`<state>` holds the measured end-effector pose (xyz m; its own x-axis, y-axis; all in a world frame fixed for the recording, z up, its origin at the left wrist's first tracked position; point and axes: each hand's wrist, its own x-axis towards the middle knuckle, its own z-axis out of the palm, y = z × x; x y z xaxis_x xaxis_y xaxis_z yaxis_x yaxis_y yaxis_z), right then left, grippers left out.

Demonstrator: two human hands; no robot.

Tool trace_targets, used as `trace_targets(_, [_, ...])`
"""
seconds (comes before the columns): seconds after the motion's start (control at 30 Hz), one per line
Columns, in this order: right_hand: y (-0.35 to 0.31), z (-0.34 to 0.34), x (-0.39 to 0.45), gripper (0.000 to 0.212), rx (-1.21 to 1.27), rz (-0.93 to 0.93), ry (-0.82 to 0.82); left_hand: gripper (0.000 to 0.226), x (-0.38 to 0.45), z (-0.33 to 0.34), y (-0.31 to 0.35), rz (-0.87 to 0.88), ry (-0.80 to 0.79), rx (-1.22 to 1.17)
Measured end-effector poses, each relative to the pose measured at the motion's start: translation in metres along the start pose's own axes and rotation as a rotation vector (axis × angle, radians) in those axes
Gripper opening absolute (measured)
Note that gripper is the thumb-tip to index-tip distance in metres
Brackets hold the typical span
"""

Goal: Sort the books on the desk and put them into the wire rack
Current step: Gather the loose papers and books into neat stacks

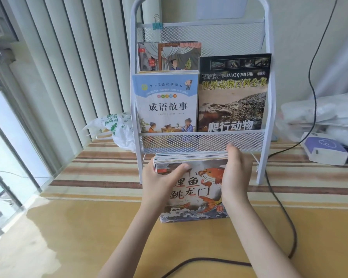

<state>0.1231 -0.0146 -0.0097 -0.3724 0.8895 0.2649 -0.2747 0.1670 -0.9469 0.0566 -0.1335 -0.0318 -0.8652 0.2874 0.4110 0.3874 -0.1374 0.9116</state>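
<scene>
White mesh wire rack (pixel 267 109) holds 3 books; near it, left hand (pixel 159 179) and right hand (pixel 236 171) clasp a stack of thin picture books (pixel 197 189) on the desk (pixel 68 227).

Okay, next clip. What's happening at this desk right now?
A person is holding a stack of picture books upright on the desk, in front of the white wire rack. The left hand and right hand press on its two sides, seemingly squaring it up. The rack's lower pocket already holds a pale blue story book and a crocodile book; an illustrated book sits in the tier behind.
</scene>
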Motion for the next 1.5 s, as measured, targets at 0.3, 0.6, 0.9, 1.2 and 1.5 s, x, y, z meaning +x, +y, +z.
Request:
trace_targets(0.3, [-0.033,-0.002,0.03,0.025,-0.768,-0.967,-0.001,0.022,0.008,0.017,0.03,0.216,0.082,0.073])
trace_targets(0.6, [-0.151,0.032,0.084,0.06,-0.747,-1.31,0.094,0.021,0.072,0.038,0.139,0.442,0.158,-0.065])
trace_targets(0.9, [-0.266,0.055,0.178,0.031,-0.862,-1.256,0.311,0.026,0.178,0.079,0.247,0.647,0.17,-0.002])
trace_targets(1.2, [-0.253,0.073,0.269,0.054,-1.037,-1.273,0.268,0.033,0.261,0.148,0.212,0.475,0.094,-0.1])
trace_targets(1.5, [-0.253,0.089,0.278,0.039,-0.973,-1.298,0.272,0.038,0.285,0.14,0.21,0.571,0.193,-0.057])
